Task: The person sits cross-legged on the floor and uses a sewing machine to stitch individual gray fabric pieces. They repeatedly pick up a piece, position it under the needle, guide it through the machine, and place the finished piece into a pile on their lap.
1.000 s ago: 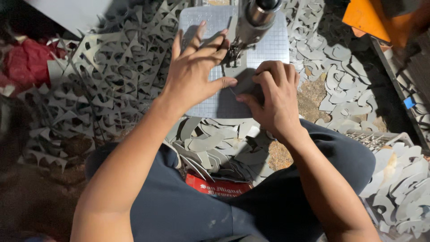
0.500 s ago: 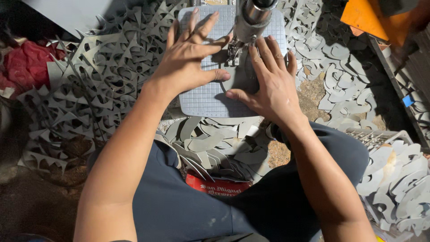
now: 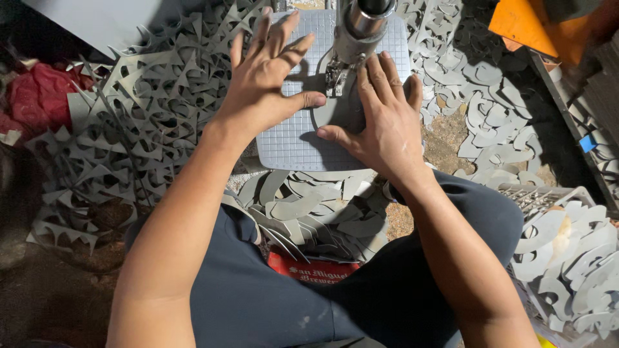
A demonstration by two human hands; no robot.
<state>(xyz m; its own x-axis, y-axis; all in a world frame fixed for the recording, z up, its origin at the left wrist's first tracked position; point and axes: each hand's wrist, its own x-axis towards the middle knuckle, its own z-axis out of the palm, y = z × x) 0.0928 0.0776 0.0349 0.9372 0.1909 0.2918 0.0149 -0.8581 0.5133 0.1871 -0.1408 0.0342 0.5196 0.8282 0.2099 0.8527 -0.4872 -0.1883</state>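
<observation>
Top centre of frame: left hand (image 3: 267, 80) flat, fingers spread, on gridded mat (image 3: 290, 145). Right hand (image 3: 383, 122) flat beside it, fingers together, pressing grey piece (image 3: 338, 109) against mat, thumb out. Metal press head (image 3: 358, 29) above piece, between hands; tool tip possibly touching piece, unclear. Grey offcuts (image 3: 148, 122) heaped left and right. Red crate (image 3: 309, 267) between knees, lower centre.
</observation>
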